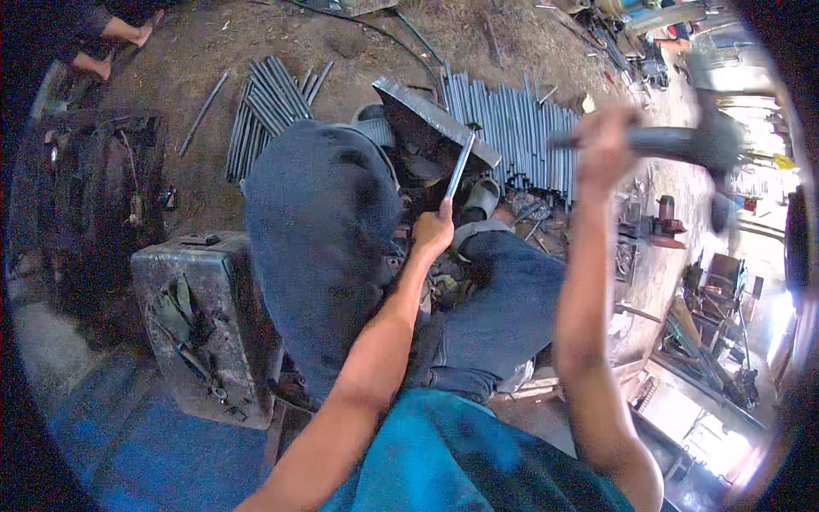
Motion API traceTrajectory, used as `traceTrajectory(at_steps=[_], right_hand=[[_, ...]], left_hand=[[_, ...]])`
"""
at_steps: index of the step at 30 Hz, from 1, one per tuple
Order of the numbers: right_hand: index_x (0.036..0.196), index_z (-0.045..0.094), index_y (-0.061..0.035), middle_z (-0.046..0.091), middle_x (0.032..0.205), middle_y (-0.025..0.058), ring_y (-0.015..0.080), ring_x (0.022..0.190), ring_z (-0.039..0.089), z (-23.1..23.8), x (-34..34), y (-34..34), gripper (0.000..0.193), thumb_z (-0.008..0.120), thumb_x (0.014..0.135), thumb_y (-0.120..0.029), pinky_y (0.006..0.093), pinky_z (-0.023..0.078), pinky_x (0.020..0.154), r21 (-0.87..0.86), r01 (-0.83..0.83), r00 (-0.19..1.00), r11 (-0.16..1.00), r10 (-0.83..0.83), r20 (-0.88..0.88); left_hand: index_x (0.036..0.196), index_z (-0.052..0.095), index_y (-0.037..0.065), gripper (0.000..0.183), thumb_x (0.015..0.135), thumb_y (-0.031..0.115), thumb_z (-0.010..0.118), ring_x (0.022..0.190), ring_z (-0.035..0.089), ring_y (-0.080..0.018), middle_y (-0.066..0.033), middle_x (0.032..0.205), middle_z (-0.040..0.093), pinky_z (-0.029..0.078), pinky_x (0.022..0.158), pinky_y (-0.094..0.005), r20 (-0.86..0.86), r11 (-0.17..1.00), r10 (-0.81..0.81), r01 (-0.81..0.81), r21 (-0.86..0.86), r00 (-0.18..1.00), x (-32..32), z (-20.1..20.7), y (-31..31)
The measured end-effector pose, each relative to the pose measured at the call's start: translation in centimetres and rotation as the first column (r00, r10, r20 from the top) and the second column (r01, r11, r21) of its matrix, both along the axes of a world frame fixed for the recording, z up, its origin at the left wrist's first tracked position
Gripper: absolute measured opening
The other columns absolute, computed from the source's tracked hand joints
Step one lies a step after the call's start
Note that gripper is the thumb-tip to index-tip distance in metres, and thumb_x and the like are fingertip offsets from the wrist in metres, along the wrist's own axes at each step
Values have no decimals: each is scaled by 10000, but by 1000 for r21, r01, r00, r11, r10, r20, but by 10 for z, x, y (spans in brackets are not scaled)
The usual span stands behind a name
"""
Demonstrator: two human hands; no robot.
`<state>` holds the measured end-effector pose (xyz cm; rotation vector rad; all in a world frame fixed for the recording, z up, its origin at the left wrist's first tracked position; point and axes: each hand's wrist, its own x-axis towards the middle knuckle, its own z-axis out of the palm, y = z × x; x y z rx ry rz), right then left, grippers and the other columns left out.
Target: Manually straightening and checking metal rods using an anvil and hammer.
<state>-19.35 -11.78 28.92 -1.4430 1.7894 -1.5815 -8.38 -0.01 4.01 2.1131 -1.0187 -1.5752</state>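
Note:
In my left hand [433,233] is a metal rod [461,164], gripped near its lower end and slanting up and away. The rod's far end meets the edge of a thick metal block [435,119] between my feet. My right hand [607,145] is raised at the right, closed around the handle of a hammer [670,142]. The hammer's dark head is at the far right, smeared by motion. Beyond the block lies a row of metal rods [512,128], side by side on the ground.
Another pile of rods [271,107] lies ahead of my left knee, with a single rod [203,114] farther left. A worn metal case [200,324] with tools on it stands at my left. Scrap and tools [717,333] clutter the right side. Another person's feet [128,38] show at the top left.

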Motion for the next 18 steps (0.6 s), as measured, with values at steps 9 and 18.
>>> traceTrajectory(at_steps=[9, 18], right_hand=[[701, 536, 17, 523, 534, 72, 164, 391, 488, -105, -30, 14, 208, 711, 670, -91, 322, 359, 339, 697, -167, 986, 698, 118, 118], [783, 560, -51, 457, 616, 15, 71, 511, 404, 205, -74, -43, 112, 585, 860, -128, 211, 328, 531, -44, -431, 902, 901, 428, -63]], left_hand=[[898, 635, -122, 837, 851, 654, 326, 1026, 539, -471, -359, 969, 578, 403, 910, -493, -62, 989, 136, -132, 61, 989, -10, 4, 2], [747, 639, -101, 810, 887, 620, 295, 840, 587, -487, -334, 776, 599, 435, 807, -513, -16, 989, 61, -63, -132, 998, -15, 10, -7]])
